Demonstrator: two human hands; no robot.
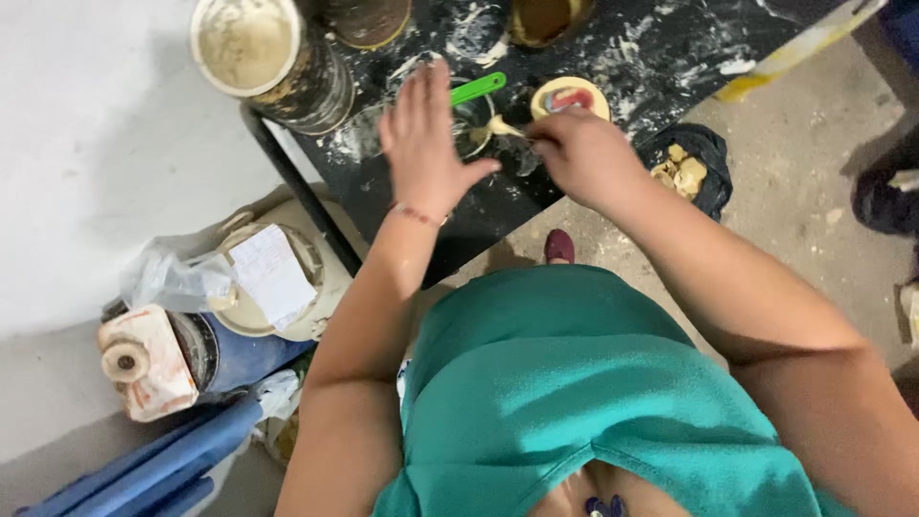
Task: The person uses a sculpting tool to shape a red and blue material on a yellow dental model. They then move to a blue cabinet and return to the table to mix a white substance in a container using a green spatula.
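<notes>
The fingers [421, 91] of the left hand [426, 144] are seen stretched out flat and released, held over a clear glass bowl [469, 120] without anything gripped. The fingers of the right hand [579, 153] are curled shut around a small tool smeared with pale paste [503, 126], its tip lying at the right rim of the bowl. A green handle [479, 88] is laid across the bowl's far rim, pointing right.

The bowl is set on a black table [670, 48] streaked with white, close to the near edge, which runs slantwise from far right to near left. Just right of the bowl, a small round yellow lid [571, 94] is placed. At the far left of the table top, a large paste-crusted can [263, 53] is stood near the left edge.

Beyond the near edge, bare concrete floor is left open, where a black bag with pale lumps [684, 168] is lying. To the left, under the table's metal leg, the room is crowded by a blue drum [239, 354] and a white canister [144, 369].
</notes>
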